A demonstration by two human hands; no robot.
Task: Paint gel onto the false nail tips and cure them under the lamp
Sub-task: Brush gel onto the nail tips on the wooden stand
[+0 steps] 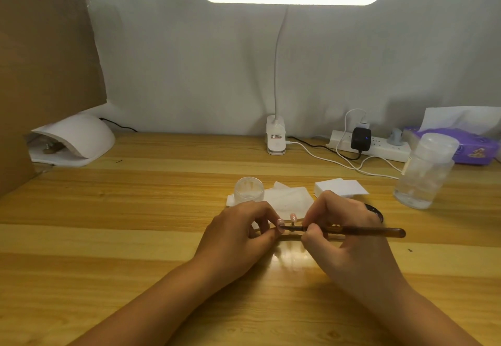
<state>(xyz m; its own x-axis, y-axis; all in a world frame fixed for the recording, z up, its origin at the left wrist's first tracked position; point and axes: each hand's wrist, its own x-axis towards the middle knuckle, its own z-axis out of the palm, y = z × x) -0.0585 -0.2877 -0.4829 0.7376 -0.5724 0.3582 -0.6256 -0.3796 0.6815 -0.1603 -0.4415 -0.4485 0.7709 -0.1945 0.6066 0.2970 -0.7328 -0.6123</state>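
In front of the jar (249, 190), my left hand (238, 234) pinches the base of a pink nail tip (280, 221); my right hand (345, 240) grips the brush (357, 231), bristles against that tip.

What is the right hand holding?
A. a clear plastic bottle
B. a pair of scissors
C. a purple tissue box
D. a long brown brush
D: the right hand pinches the long brown see-through brush near its front end, with the tip laid against the small pink false nail tip that the left hand appears to pinch.
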